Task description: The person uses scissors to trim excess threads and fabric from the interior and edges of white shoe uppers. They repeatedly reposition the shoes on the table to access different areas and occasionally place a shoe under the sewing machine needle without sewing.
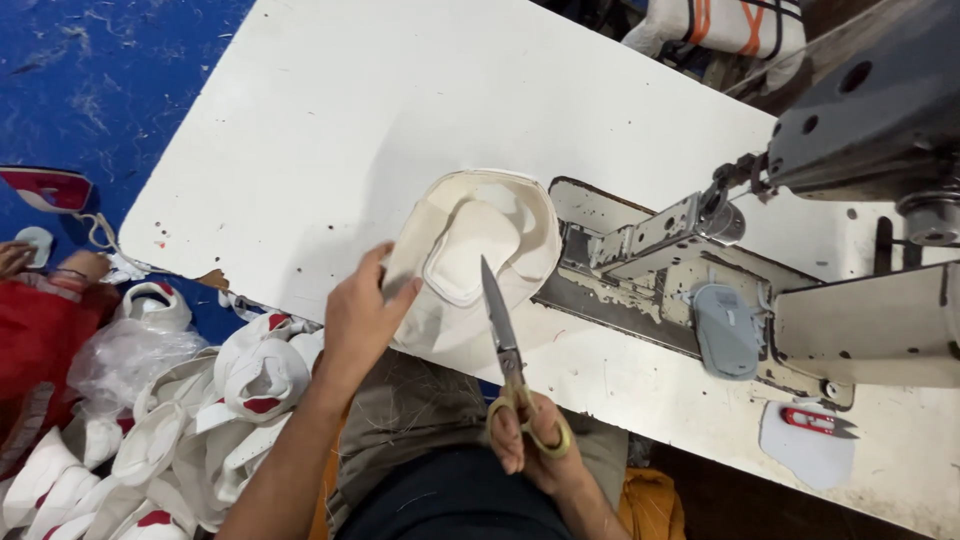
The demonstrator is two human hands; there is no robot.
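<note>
Nearest, the right hand is closed through the handles of the scissors, long axis upright, blades shut as far as I can tell and pointing to 12 o'clock. The left hand, at 10 o'clock, pinches the cream fabric piece on the tabletop edge. Trimming looks unstarted; sewing machine beyond at 2 o'clock.

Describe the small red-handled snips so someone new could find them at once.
Start at the white table and follow the sewing machine towards its near right corner. There a pale grey patch lies flat, with the snips on it. Unlike the gold-handled scissors in the right hand, they are tiny, red and untouched.
</note>
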